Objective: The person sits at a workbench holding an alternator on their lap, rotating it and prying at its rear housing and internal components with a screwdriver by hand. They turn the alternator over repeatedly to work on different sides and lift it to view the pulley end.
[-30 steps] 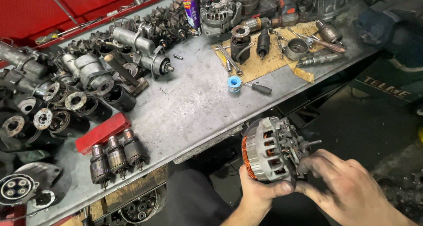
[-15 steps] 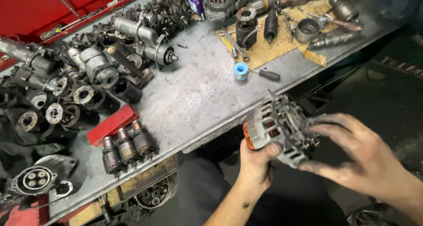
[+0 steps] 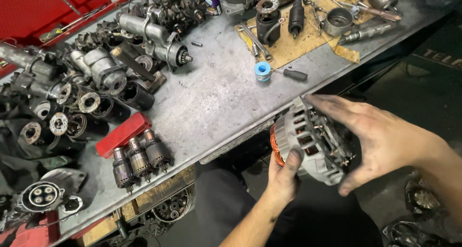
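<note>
I hold a grey alternator point(image 3: 308, 143) with copper windings just off the front edge of a metal workbench point(image 3: 216, 100). My left hand point(image 3: 283, 176) grips it from below, thumb on its ribbed housing. My right hand point(image 3: 380, 136) is spread over its rear end, fingers wrapped around the far side and thumb under it.
On the bench lie three small armatures point(image 3: 139, 158) beside a red box point(image 3: 122, 134), a pile of starter motors point(image 3: 96, 78) at the left, a blue solder spool point(image 3: 262, 70), a screwdriver point(image 3: 291, 74), and parts on cardboard point(image 3: 308, 30). More parts lie on the floor point(image 3: 423, 199).
The alternator has moved up toward the bench edge. My right hand has shifted from beside it to spread over its rear end. My left hand keeps its hold.
</note>
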